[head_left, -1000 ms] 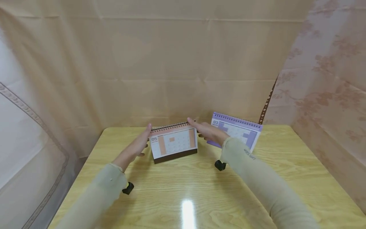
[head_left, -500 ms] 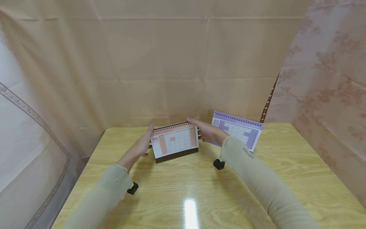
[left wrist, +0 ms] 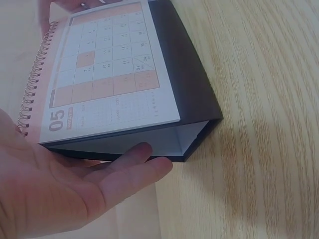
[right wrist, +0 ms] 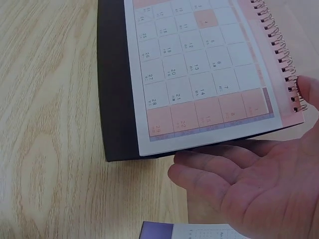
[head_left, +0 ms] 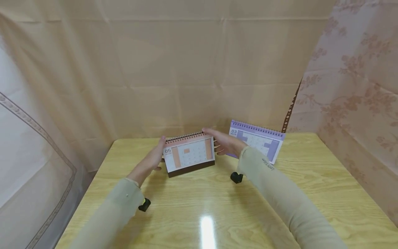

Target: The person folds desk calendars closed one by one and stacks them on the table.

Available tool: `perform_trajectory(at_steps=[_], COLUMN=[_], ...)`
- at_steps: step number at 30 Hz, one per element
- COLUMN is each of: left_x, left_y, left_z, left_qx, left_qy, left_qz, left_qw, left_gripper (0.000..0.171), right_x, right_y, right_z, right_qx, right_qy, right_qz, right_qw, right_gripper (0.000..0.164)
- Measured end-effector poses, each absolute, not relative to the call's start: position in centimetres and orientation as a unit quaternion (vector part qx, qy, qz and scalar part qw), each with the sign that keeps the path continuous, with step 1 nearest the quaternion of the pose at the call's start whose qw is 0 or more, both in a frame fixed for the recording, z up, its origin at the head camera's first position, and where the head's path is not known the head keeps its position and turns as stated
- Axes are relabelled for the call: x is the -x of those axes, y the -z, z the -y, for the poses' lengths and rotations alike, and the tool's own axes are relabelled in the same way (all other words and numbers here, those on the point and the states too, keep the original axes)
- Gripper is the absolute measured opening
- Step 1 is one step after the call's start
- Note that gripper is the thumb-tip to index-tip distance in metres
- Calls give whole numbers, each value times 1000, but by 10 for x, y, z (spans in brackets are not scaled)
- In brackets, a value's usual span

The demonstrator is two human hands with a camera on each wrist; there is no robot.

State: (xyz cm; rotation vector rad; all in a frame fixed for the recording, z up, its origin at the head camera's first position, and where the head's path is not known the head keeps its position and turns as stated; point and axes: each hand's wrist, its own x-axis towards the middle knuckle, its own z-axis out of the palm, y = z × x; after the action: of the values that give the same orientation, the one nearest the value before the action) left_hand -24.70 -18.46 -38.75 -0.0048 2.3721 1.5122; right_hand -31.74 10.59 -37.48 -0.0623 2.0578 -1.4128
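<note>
An orange-and-white desk calendar showing 05 stands tented on a dark base, between both hands. At its left end, the left hand grips it, thumb by the top of the spiral; in the left wrist view some fingers lie along the open triangular side and others go behind. The right hand grips the opposite end. Its thumb rests at the spiral rings, while the fingertips reach behind the back panel and are partly hidden.
A purple desk calendar marked 03 stands behind the right hand and forearm, partly covered by them. Both calendars are near the back of the wooden table, by a beige cloth. Black wrist cameras hang below the sleeves.
The left hand and forearm have shifted slightly right, closer against the calendar's left end. The orange calendar and the right hand hold nearly the same place.
</note>
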Motion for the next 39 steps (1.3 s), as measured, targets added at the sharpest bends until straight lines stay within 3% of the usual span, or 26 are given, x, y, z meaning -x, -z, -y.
perform_trajectory(at_steps=[15, 25, 39], left_x=[247, 246, 246], left_y=[391, 387, 389], left_z=[183, 184, 188], left_qx=[12, 8, -26], left_qy=[-537, -528, -516], left_qz=[-829, -833, -845], left_qw=[159, 162, 141], left_gripper=[96, 103, 104], right_x=[316, 316, 314], right_y=[378, 378, 379], right_z=[-103, -101, -100], right_qx=[29, 20, 13], right_qy=[552, 567, 568], right_qz=[-774, -760, -761], right_qw=[311, 317, 313], right_gripper=[94, 91, 96])
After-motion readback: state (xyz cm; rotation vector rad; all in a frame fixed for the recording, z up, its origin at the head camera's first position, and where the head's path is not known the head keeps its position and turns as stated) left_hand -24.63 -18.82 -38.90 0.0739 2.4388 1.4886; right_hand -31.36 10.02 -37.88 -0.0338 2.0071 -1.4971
